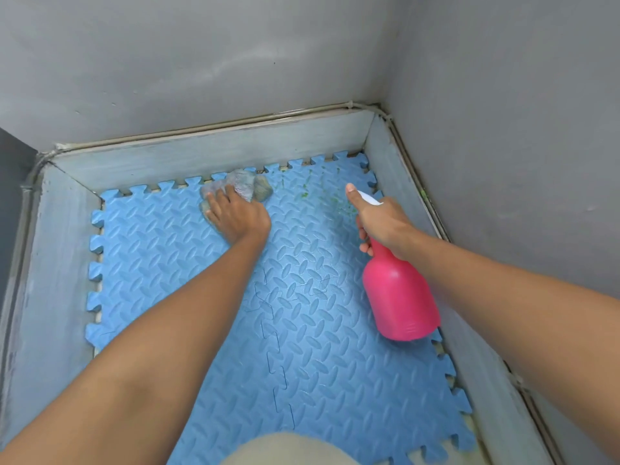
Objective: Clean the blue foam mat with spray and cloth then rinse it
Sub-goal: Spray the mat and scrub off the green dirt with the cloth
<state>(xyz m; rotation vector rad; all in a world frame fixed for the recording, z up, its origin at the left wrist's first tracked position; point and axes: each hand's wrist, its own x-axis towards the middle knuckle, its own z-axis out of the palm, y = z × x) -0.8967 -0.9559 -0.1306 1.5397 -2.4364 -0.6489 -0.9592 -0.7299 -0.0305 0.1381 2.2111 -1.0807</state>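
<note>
grey walls (201,62) meet in a corner, with a pale raised skirting (214,149) boxing in the floor. blue foam mat (302,330) fills that floor, interlocking tiles, toothed edges against the skirting. left hand (236,216) flat on a grey cloth (243,184), fingers spread, pressing it onto the mat near the far edge. right hand (382,223) grips the neck of a pink spray bottle (399,297), white nozzle (369,198) aimed forward, bottle held above the mat. green specks (313,193) on the mat between cloth and nozzle.

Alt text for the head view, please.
A person's left hand presses a grey cloth on a blue foam mat, while the right hand aims a pink spray bottle at green specks near its far edge.
</note>
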